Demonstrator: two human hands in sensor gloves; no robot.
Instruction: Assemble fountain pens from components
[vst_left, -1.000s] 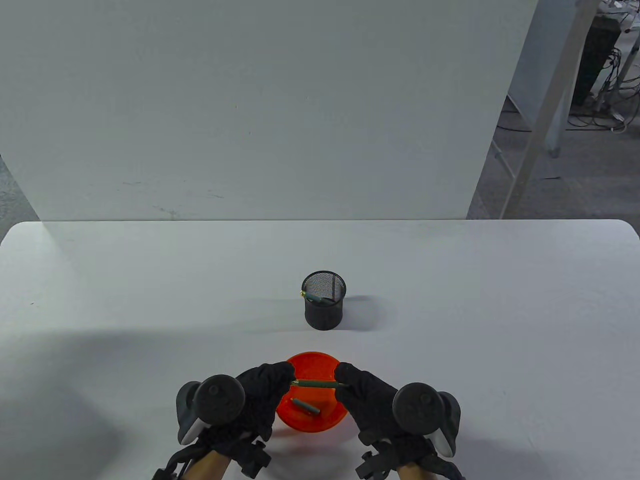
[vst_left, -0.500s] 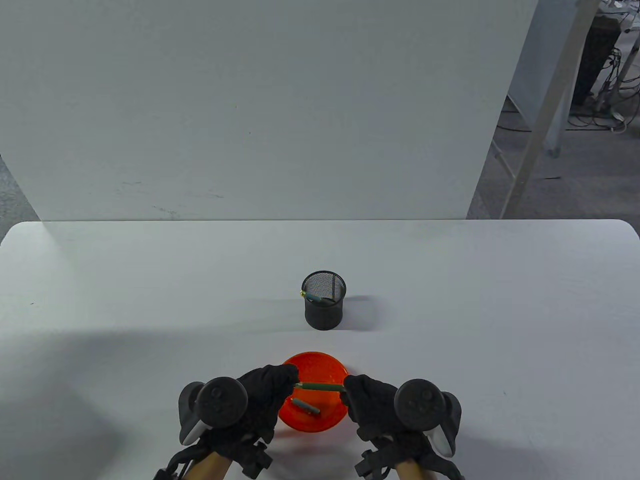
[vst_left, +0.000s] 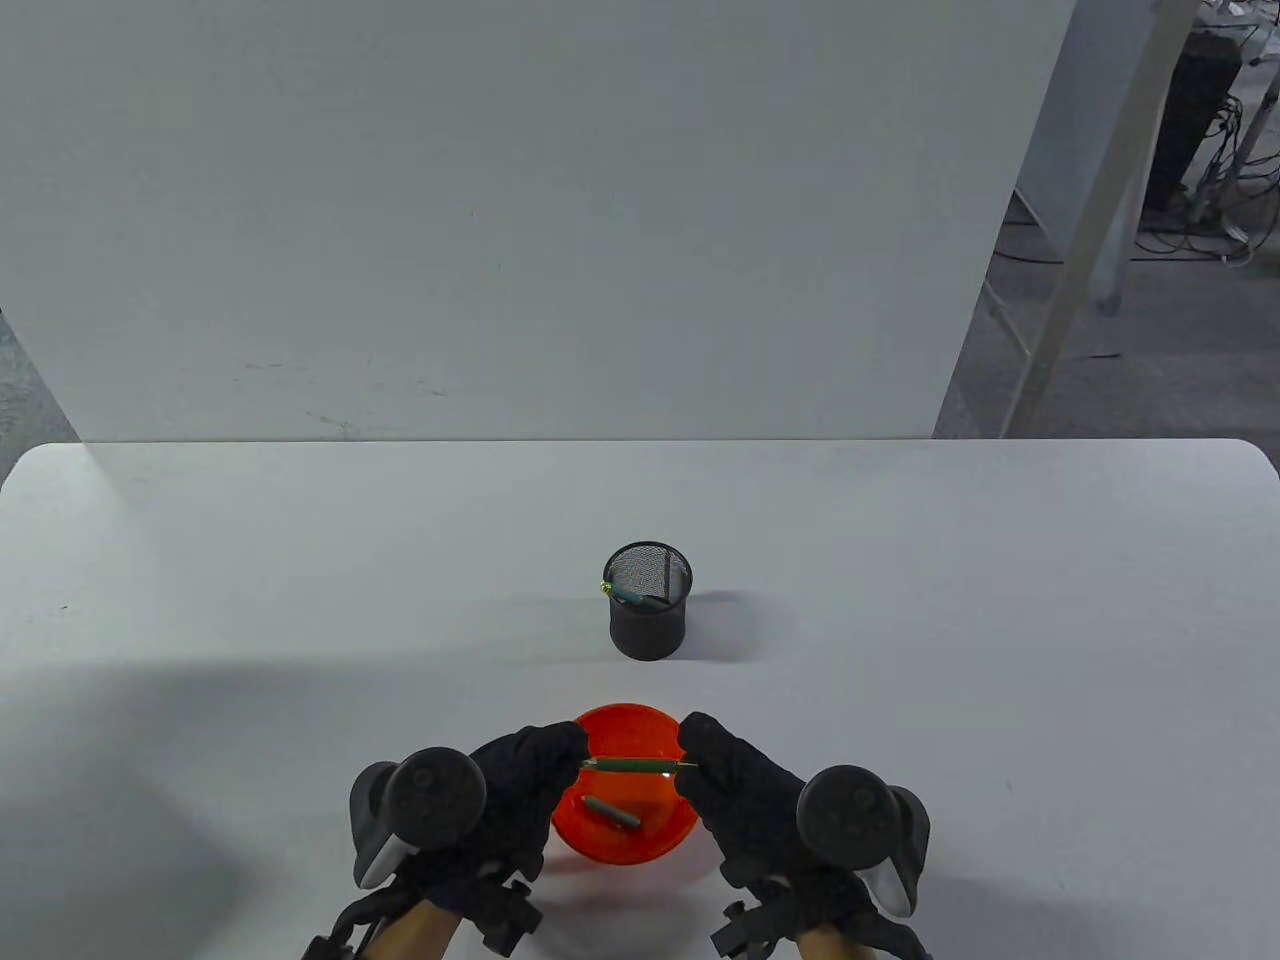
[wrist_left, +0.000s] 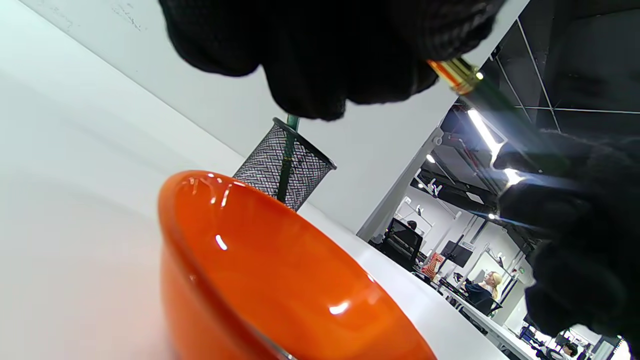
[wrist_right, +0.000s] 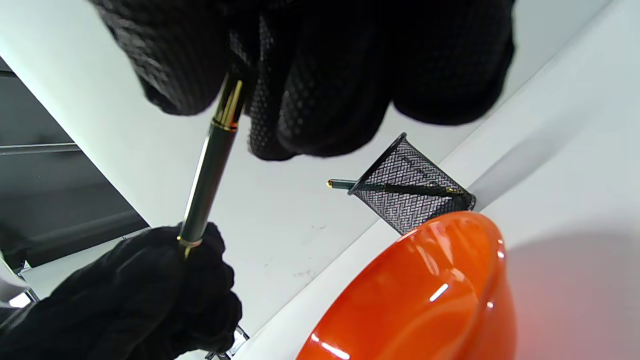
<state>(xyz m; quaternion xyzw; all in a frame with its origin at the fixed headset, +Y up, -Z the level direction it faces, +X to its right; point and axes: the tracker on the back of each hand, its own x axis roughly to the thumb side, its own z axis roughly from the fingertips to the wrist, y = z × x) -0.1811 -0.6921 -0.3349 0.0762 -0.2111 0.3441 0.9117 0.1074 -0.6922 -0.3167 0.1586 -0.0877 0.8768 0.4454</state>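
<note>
White table (vst_left: 300, 560), orange bowl (vst_left: 640, 725) near front edge. Green pen body (vst_left: 628, 765) held level just above bowl, left hand (vst_left: 520, 780) pinching one end, right hand (vst_left: 730, 785) the other. Finished pen (vst_left: 628, 594) in mesh cup (vst_left: 648, 620) behind bowl; grey piece (vst_left: 612, 812) left inside bowl. Roughly midway.

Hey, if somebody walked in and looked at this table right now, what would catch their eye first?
Probably the glossy orange bowl at the near edge, a grey pen part lying in it. Just above it, the left hand and right hand hold a dark green pen barrel with gold trim by its ends. Behind stands a black mesh pen cup.
</note>
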